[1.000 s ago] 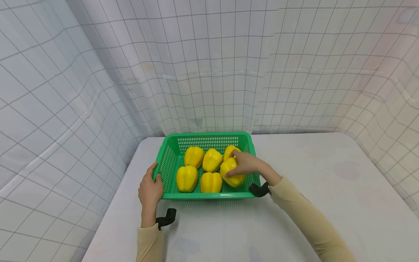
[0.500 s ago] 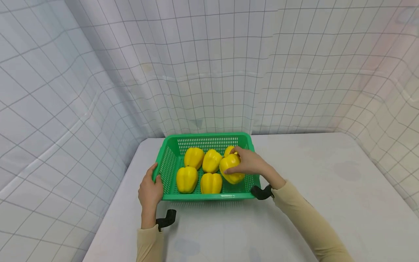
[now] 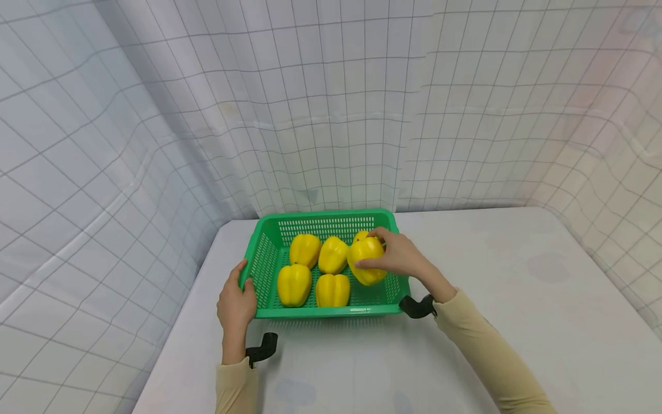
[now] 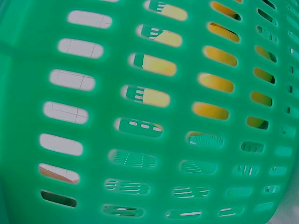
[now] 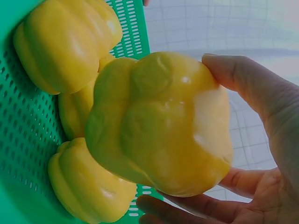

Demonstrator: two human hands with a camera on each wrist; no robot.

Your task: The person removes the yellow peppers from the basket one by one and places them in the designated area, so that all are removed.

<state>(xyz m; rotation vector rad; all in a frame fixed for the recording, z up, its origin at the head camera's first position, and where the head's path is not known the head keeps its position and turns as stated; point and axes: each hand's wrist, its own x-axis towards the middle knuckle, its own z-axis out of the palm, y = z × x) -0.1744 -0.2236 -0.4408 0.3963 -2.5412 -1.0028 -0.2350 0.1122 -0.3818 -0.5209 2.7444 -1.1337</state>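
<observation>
A yellow bell pepper [image 3: 368, 265] is pinched between the thumb and fingers of my right hand [image 3: 402, 257], above the right part of a green slotted basket [image 3: 326, 312]. In the right wrist view the held pepper [image 5: 159, 123] covers the middle, with thumb and fingers on opposite sides. My left hand [image 3: 236, 302] grips the basket's left rim. Several more yellow bell peppers [image 3: 293, 285] lie in the basket; the one at the back right [image 3: 360, 235] is mostly hidden behind the held one. The left wrist view is filled by the basket's slotted wall [image 4: 103, 112]; no fingers show there.
The basket stands on a white table [image 3: 517, 287], near its back edge. White gridded curtains [image 3: 331, 115] hang behind and at both sides. A black wrist mount [image 3: 264, 348] sits on the left wrist, another [image 3: 416, 307] on the right.
My right hand has lifted the bell pepper slightly, up and toward the back of the basket. The left hand stays on the rim, and the other peppers lie as before.
</observation>
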